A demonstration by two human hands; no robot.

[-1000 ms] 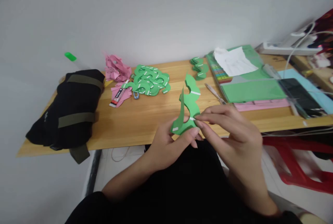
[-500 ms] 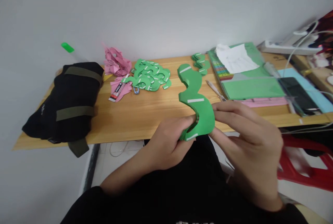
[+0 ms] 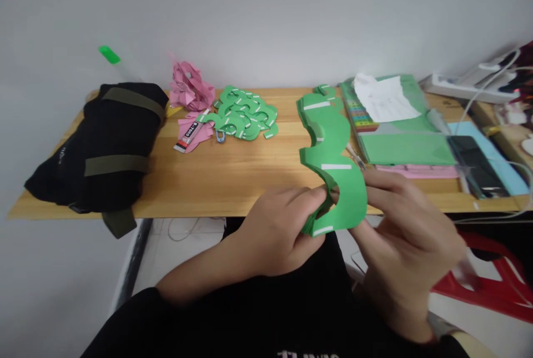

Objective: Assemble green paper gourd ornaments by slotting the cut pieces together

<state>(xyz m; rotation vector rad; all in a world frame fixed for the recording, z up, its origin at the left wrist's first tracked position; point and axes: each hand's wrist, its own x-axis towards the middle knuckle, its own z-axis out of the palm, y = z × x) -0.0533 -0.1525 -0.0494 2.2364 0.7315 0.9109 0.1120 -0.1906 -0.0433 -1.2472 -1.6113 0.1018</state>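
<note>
Between my hands is a stack of wavy green paper cutouts (image 3: 352, 194) with white strips on the top sheet, held up above the table's front edge. My left hand (image 3: 277, 230) grips its lower left side, with the thumb at the inner curve. On the right edge, my right hand (image 3: 410, 227) pinches the stack between fingers and thumb; its fingertips are partly hidden behind the paper. A pile of similar green cutouts (image 3: 245, 114) lies on the table beyond, and a smaller green stack (image 3: 323, 90) sits partly hidden behind the held one.
A black bag (image 3: 116, 150) lies at the left of the wooden table (image 3: 200, 180). Near the pile are crumpled pink paper (image 3: 191, 89), a B-7000 glue box (image 3: 189, 135) and a blue clip (image 3: 220, 136). Rightward are a green folder (image 3: 408, 147), a phone (image 3: 478, 165) and a power strip (image 3: 468, 89).
The green stack appears larger and further right in view, its far end tilted nearer the camera. Both hands keep hold of it. The camera view has shifted slightly.
</note>
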